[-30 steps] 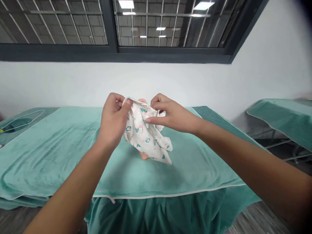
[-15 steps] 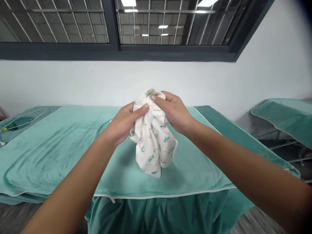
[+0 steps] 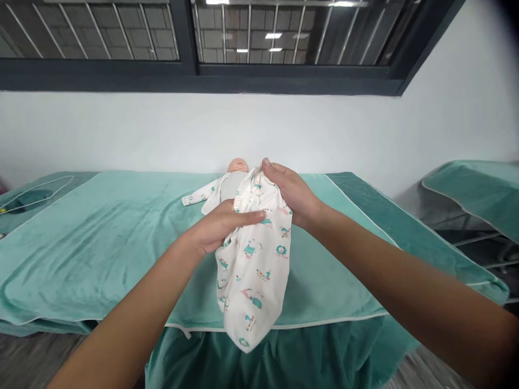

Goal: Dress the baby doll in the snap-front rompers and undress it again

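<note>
White baby pants (image 3: 255,286) with a small green and pink print hang in front of me, over the near part of the bed. My left hand (image 3: 221,224) grips them at the left below the ribbed waistband, thumb lying across the front. Higher up on the right, my right hand (image 3: 295,195) pinches the waistband edge, its other fingers hidden behind the cloth. Behind the pants lies a baby doll (image 3: 238,165) on its back, its head toward the wall. It wears a top (image 3: 201,195) in a matching print, one sleeve stretched out left. The pants hide the doll's lower body.
A light green cover (image 3: 101,248) with white piping lies over the bed, above a darker green drape (image 3: 267,356). At the far left is a thin pale cord (image 3: 52,181). Another green-covered bed (image 3: 478,189) stands right. White wall and a barred window (image 3: 279,38) are behind.
The pants have come lower and nearer, and their hanging shape is now longer and narrower. My left hand has slid down slightly. The doll behind has come into view.
</note>
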Action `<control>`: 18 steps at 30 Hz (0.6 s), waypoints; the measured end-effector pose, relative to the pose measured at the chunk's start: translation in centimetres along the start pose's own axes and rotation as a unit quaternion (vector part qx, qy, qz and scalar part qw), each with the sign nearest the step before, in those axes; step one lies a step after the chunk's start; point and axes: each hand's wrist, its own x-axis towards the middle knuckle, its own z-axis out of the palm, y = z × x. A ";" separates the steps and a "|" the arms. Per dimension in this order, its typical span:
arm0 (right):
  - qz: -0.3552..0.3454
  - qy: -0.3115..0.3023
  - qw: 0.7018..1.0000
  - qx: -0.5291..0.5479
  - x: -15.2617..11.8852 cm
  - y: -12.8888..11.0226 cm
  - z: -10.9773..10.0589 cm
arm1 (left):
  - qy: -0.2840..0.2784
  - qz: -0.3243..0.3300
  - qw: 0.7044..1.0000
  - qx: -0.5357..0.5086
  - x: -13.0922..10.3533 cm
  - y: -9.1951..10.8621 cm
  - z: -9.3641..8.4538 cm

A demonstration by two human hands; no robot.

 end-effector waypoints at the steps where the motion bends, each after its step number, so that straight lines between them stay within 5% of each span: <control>1: 0.017 -0.027 0.999 0.007 -0.1 0.4 -0.2 | 0.017 0.019 1.000 -0.010 0.1 0.0 -0.3; 7: 0.161 -0.219 0.959 -0.085 -0.7 2.0 -1.6 | 0.093 0.047 0.993 -0.055 1.6 -0.9 -1.3; 11: 0.129 -0.114 0.983 -0.070 0.4 3.5 -2.2 | 0.113 -0.002 0.989 -0.095 2.8 -2.3 -1.8; 14: 0.105 -0.035 0.994 0.006 1.5 4.9 -2.6 | 0.060 -0.048 0.994 -0.080 3.3 -3.6 -2.9; 18: 0.118 -0.044 0.986 0.109 2.2 6.7 -2.9 | -0.002 -0.071 0.996 -0.062 3.6 -5.2 -4.8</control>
